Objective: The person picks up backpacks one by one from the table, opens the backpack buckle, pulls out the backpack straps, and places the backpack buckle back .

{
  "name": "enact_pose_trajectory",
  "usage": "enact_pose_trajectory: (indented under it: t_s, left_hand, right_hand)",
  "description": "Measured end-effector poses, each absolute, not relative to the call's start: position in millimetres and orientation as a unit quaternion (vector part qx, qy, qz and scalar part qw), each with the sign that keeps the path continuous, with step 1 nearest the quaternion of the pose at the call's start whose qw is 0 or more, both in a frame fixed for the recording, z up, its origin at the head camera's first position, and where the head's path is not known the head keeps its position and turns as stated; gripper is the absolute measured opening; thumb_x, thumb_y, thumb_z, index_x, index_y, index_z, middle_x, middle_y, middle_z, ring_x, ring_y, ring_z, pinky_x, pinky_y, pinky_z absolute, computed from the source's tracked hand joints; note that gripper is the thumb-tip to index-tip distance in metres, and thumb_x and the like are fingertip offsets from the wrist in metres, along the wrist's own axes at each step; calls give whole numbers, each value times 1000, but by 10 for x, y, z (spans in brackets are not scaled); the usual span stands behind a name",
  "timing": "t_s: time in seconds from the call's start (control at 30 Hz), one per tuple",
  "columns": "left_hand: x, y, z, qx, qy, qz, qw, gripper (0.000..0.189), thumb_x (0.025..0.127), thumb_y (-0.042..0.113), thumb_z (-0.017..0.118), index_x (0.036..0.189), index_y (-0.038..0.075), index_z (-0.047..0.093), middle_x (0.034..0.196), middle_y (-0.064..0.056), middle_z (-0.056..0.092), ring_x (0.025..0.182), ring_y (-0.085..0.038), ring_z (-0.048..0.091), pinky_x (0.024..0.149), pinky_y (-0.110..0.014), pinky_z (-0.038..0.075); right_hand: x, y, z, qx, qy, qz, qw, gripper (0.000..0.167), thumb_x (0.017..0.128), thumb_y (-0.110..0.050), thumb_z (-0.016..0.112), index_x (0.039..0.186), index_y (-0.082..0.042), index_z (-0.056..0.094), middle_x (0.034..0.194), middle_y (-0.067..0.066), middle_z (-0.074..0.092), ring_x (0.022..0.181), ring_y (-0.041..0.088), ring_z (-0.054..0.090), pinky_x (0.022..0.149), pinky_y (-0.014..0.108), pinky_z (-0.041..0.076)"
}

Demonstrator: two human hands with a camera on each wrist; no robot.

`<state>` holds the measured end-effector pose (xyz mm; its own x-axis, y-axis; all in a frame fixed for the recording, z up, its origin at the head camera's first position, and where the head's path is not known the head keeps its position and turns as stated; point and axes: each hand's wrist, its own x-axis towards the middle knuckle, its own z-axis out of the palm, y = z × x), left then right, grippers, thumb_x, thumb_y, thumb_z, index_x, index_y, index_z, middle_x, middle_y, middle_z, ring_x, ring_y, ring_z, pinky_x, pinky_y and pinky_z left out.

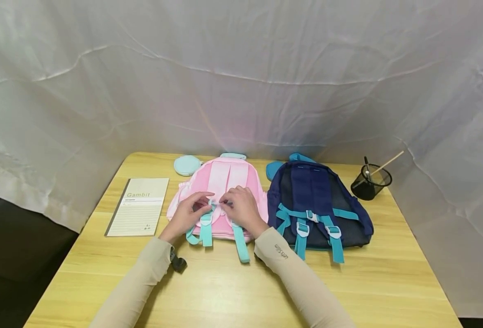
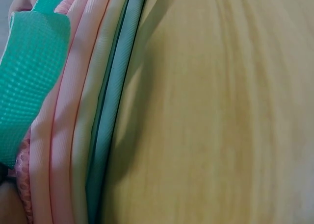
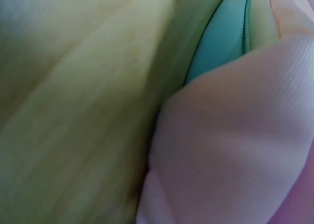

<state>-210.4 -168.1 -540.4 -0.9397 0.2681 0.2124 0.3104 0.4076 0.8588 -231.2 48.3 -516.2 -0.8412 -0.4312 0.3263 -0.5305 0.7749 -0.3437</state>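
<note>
A pink backpack (image 1: pixel 206 182) lies on the table with its shoulder straps up and mint webbing tails hanging toward the front. Over its middle, my left hand (image 1: pixel 189 212) pinches the mint chest strap (image 1: pixel 213 203) from the left. From the right, my right hand (image 1: pixel 243 207) pinches the strap's other end; its fingers hide most of the buckle there. In the left wrist view, a mint webbing strap (image 2: pixel 32 82) loops beside the bag's layered pink and teal edge (image 2: pixel 66 116). The bag's pink side fabric (image 3: pixel 230 131) fills much of the right wrist view.
Right of the pink bag lies a navy backpack (image 1: pixel 313 191), its turquoise chest strap joined by a white buckle (image 1: pixel 312 216). A notebook (image 1: pixel 139 207) is at the left. At the right back stands a black mesh pen cup (image 1: pixel 366 187) holding several sticks. A grey curtain (image 1: pixel 233 91) hangs behind the table.
</note>
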Motion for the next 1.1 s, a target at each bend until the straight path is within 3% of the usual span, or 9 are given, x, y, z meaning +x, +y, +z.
enact_pose_trajectory:
  t_s: [0.43,0.6,0.87,1.1]
  left_hand:
    - [-2019,-1610,-5210,-166,-837,-520,23,37,97,2,69,134,1,64,107,-20,70,97,-33,66,83,-25,52]
    - [-2087,-1639,-5341,-164,-838,-520,29,38,98,6,71,135,5,64,108,-18,71,98,-33,66,82,-24,52]
    - [-2131,-1679,-5426,-167,-838,-519,29,37,97,16,75,133,17,67,104,-5,72,94,-19,67,82,-24,55]
    - [-2118,-1688,-5408,-163,-844,-511,28,37,97,17,74,133,15,66,104,-4,72,93,-18,66,82,-25,55]
  right_hand:
    - [-2309,407,-5123,278,-931,206,114,5,90,-25,83,95,-24,83,93,-9,75,91,15,65,82,33,47]
    - [-2322,394,-5134,285,-926,212,124,5,89,-24,83,93,-23,83,92,-9,76,90,14,66,82,33,48]
    - [-2307,355,-5145,284,-924,223,124,4,88,-23,84,91,-21,83,87,-8,74,85,13,64,80,33,47]
    - [-2300,319,-5152,285,-920,234,132,4,87,-22,85,91,-21,83,86,-8,74,83,12,64,80,32,47]
